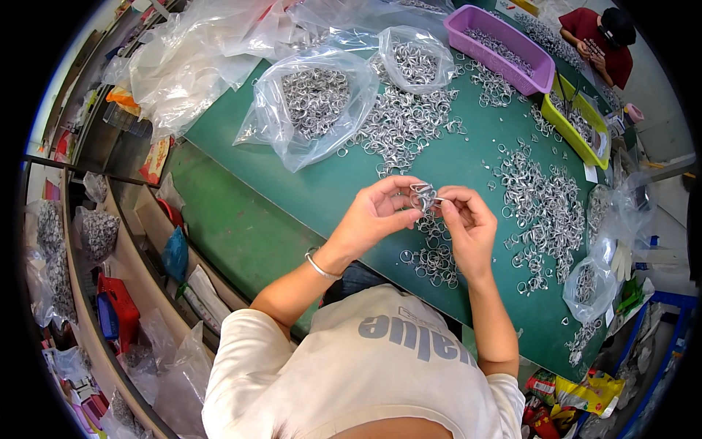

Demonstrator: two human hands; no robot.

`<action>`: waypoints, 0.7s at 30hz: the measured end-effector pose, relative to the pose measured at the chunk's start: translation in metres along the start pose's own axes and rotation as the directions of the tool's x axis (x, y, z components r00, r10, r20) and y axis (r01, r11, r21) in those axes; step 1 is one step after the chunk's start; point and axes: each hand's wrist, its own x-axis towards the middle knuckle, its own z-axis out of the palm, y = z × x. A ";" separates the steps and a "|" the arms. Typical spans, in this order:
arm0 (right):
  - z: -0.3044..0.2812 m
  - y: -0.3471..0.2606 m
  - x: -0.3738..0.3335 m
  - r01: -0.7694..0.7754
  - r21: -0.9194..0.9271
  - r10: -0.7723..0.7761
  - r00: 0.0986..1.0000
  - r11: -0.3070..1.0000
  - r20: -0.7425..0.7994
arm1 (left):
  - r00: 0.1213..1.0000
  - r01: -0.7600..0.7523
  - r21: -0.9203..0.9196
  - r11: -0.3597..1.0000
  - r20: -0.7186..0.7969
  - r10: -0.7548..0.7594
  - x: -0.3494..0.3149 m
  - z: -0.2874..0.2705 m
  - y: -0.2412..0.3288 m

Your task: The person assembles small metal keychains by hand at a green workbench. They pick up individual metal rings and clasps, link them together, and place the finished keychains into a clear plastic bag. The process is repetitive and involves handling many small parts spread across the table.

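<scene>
Above the near edge of the green table [292,192], my two hands meet. My left hand [382,214] is closed, its thumb and fingers pinching a small cluster of silver metal rings [422,196]. Against the cluster's right side, the thumb and fingertips of my right hand [470,228] close on a thin silver piece that looks like a ring. Its exact shape is too small to tell. Just beneath the hands lies a small heap of loose rings [436,265]. A larger ring pile [401,133] spreads beyond them, and another ring pile [550,212] is to the right.
Two clear bags of rings stand at the back, a large bag [256,121] and a smaller bag [385,53]. A purple basket [537,82] and a yellow-green basket [581,152] hold more rings. Shelves [110,293] line the left. Another person [596,44] works at far right.
</scene>
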 end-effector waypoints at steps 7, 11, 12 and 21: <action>-0.001 -0.003 -0.004 0.081 -0.267 -0.069 0.996 0.960 0.054 | 0.989 -0.090 0.144 0.986 -0.108 0.106 -0.002 0.007 -0.002; 0.004 -0.012 -0.004 0.237 -0.542 -0.249 0.967 0.806 0.052 | 0.983 -0.082 0.202 0.976 -0.148 0.113 -0.005 0.009 -0.001; 0.004 -0.011 -0.004 0.236 -0.514 -0.260 0.965 0.824 0.026 | 0.986 -0.068 0.208 0.976 -0.138 0.098 -0.006 0.009 -0.001; 0.000 -0.013 -0.005 -0.040 -0.087 0.036 0.998 0.995 -0.051 | 0.984 -0.056 0.290 0.955 -0.143 0.102 -0.009 0.014 0.006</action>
